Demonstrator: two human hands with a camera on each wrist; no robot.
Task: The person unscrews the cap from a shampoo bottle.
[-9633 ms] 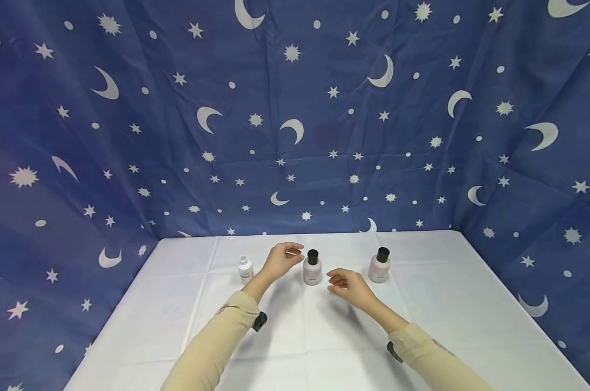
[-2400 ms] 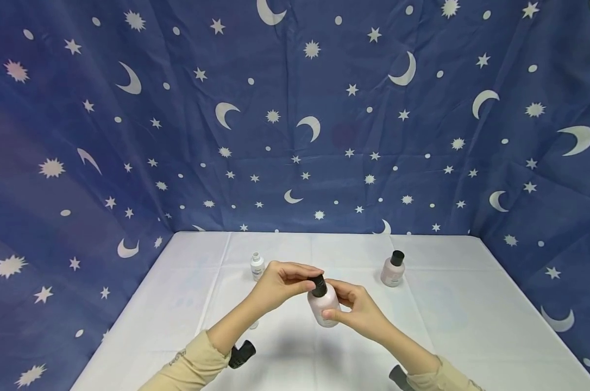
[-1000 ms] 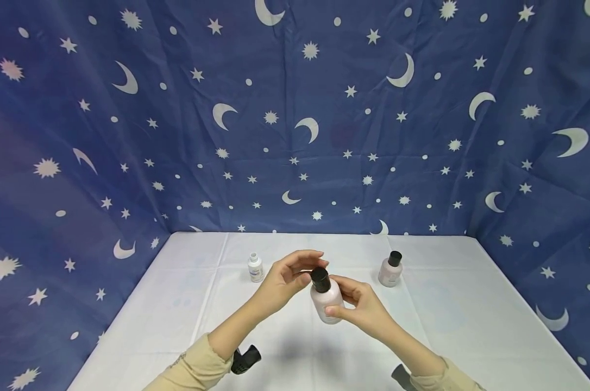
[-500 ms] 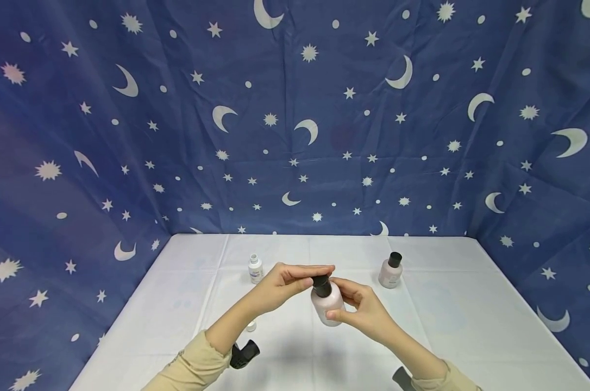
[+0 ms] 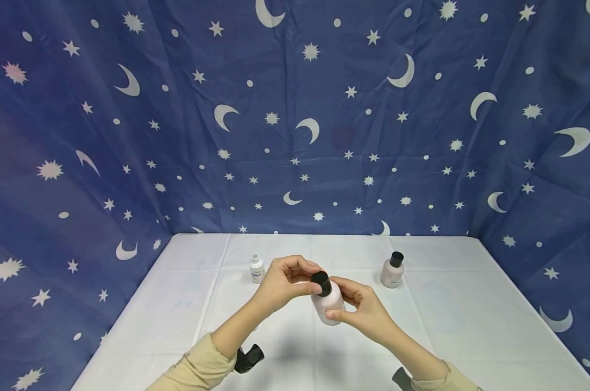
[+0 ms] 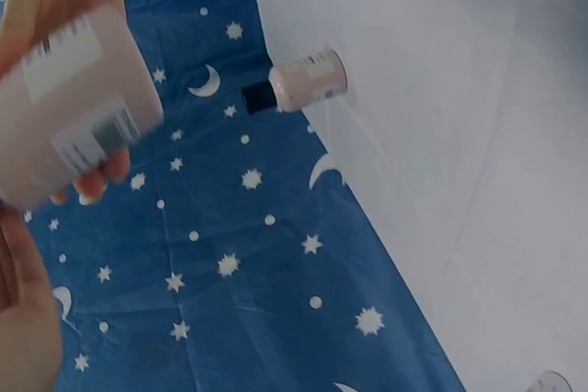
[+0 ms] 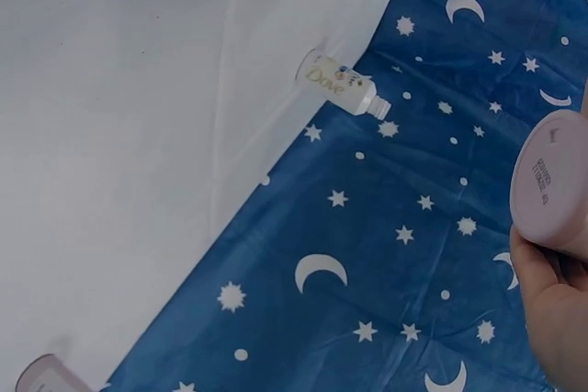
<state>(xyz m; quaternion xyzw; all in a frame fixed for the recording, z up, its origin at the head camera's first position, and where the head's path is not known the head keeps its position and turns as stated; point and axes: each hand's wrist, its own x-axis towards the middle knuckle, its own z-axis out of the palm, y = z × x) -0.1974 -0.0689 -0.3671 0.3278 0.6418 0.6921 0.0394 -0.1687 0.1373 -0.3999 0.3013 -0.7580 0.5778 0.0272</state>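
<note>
Head view: above the white desk (image 5: 295, 347), a person's right hand (image 5: 361, 309) grips a pale pink bottle (image 5: 330, 307) while the left hand (image 5: 282, 279) pinches its black cap (image 5: 320, 283) in curled fingers (apparently mid-twist); the next move likely calls for another turn, body held steady. Left wrist view: the bottle's labelled side (image 6: 73, 103) lies against fingertips. Right wrist view: its base (image 7: 556, 181) rests in the palm, with a small white bottle (image 7: 344, 86) standing well apart.

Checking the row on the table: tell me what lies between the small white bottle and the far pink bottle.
In the head view, both hands lie there: the left hand grips the black cap of a pink bottle held by the right hand, between the white bottle and the far bottle.
</note>
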